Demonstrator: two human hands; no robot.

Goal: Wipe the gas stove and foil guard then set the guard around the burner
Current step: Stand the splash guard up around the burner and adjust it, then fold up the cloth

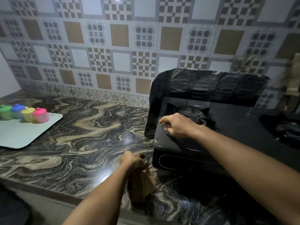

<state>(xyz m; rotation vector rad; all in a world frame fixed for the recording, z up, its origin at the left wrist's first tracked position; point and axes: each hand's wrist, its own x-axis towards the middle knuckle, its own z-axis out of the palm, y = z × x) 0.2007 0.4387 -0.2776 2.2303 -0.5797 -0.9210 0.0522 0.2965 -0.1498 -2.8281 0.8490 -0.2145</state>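
Observation:
A black gas stove [235,127] sits on the marbled counter at the right. A dark foil guard [203,85] stands upright behind and to the left of the left burner [193,113]. My right hand [177,125] rests on the stove top at the burner's front-left, fingers curled around the dark ring there. My left hand [132,160] is in front of the stove on the counter, closed on a brown cloth [142,184] that hangs down from it.
A pale tray [21,132] at the left holds several small jars with coloured lids [24,112]. A second burner [287,129] lies at the far right. The patterned tile wall [113,46] runs behind. The counter's front edge [48,190] is near me.

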